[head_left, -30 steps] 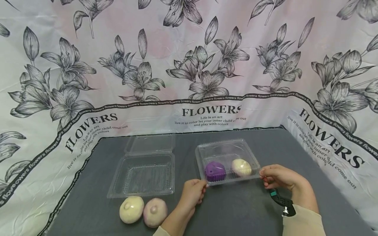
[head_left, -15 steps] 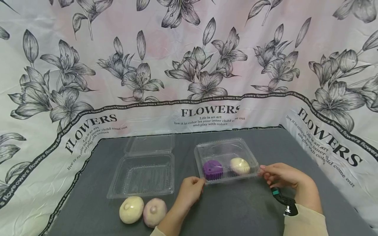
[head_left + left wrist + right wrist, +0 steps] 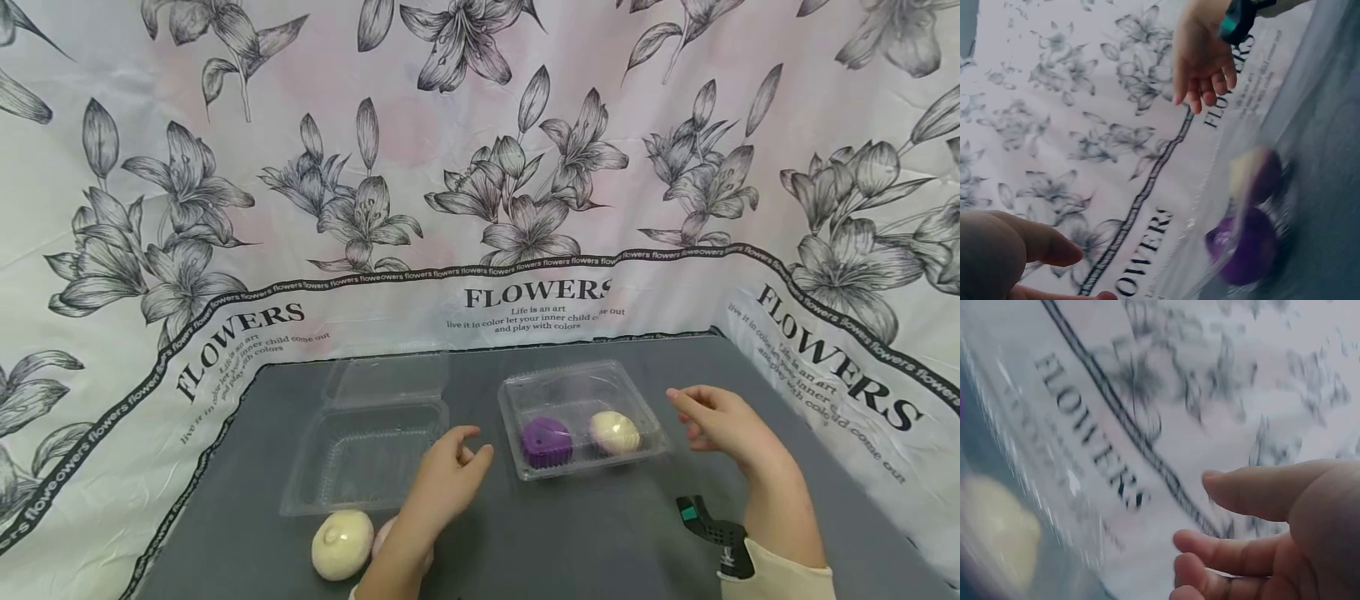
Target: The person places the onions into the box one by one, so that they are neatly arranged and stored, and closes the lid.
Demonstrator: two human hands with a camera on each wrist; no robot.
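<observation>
A clear plastic clamshell box (image 3: 581, 383) lies on the grey table with its lid down. Inside are a purple round thing (image 3: 547, 442) and a cream-coloured one (image 3: 614, 432); their exact kind is unclear. My left hand (image 3: 447, 477) is just left of this box, apart from it, thumb and forefinger spread and holding nothing. On the other side, my right hand (image 3: 723, 421) hovers off the box's right edge, fingers loosely bent with nothing between them. The right wrist view shows the gap between thumb (image 3: 1254, 490) and fingers.
A second clear clamshell box (image 3: 367, 450) stands at the left with its lid (image 3: 390, 377) folded back. In front of it sits a cream round thing with a nub (image 3: 342, 545); a pinkish one (image 3: 383, 533) is partly hidden behind my left forearm. A flower-printed cloth (image 3: 540, 308) encloses the table's back and sides.
Both hands have let go of the lidded box's front corners. My left hand has moved left and its fingers have spread; my right hand has drawn slightly away to the right and up.
</observation>
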